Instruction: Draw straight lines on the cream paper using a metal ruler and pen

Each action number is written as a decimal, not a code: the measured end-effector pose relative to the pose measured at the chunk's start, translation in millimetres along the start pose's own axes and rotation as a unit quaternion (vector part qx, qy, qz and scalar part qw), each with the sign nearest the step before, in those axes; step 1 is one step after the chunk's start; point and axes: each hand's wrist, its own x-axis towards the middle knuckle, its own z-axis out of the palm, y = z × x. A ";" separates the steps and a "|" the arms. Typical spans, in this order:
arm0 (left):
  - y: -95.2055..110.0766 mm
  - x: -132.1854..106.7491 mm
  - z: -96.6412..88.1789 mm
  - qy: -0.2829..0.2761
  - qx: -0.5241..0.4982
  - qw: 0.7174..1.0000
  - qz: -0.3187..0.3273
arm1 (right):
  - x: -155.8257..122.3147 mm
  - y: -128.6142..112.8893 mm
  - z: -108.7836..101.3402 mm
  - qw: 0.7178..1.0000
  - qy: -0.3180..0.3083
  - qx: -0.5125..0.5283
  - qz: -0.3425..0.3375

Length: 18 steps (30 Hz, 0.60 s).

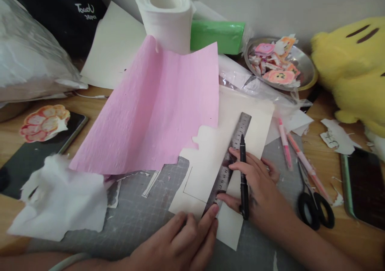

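A metal ruler point(241, 123) lies slantwise across white paper point(204, 150) that has a thin black corner line drawn on it. My left hand point(189, 237), fingers bent together, presses the ruler's near end against the paper. In my right hand point(258, 183) is a black pen point(243, 174), its dark tip pointing away from me. Fingers of that hand also rest on the ruler's middle. Beneath the paper is a grey cutting mat point(132, 211). A curled pink sheet point(168, 102) covers part of the white paper's far left side.
Scissors point(313, 211), pink markers point(285, 142) and a phone point(365, 187) lie at the right. Behind stand a paper roll point(168, 26) and a metal bowl point(308, 72) of cutouts, beside a yellow plush toy point(351, 66). Crumpled white paper point(72, 207) lies at the left.
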 end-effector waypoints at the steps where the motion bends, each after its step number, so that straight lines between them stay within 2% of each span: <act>1: 0.1 -0.2 0.0 -0.002 -0.003 1.000 -0.002 | -0.7 -1.1 -0.8 1.000 0.021 0.017 0.016; 4: 0.2 -0.5 -0.1 -0.006 -0.011 1.000 -0.003 | -3.9 -4.6 -6.8 0.991 0.082 0.102 0.039; 6: -0.2 -0.5 -0.1 -0.007 -0.013 1.000 -0.002 | -6.5 -6.7 -11.3 0.982 0.088 0.169 -0.011; 9: -1.2 -0.7 0.8 0.000 -0.018 1.000 0.001 | -10.7 -10.0 -12.6 0.958 0.050 0.254 -0.126; 11: -1.8 -1.2 2.2 0.014 -0.022 1.000 0.003 | -13.2 -12.5 -9.3 0.943 0.010 0.290 -0.161; 18: -1.8 -3.1 7.0 0.016 -0.031 0.999 0.011 | -11.8 -19.9 -4.3 0.934 -0.011 0.337 -0.116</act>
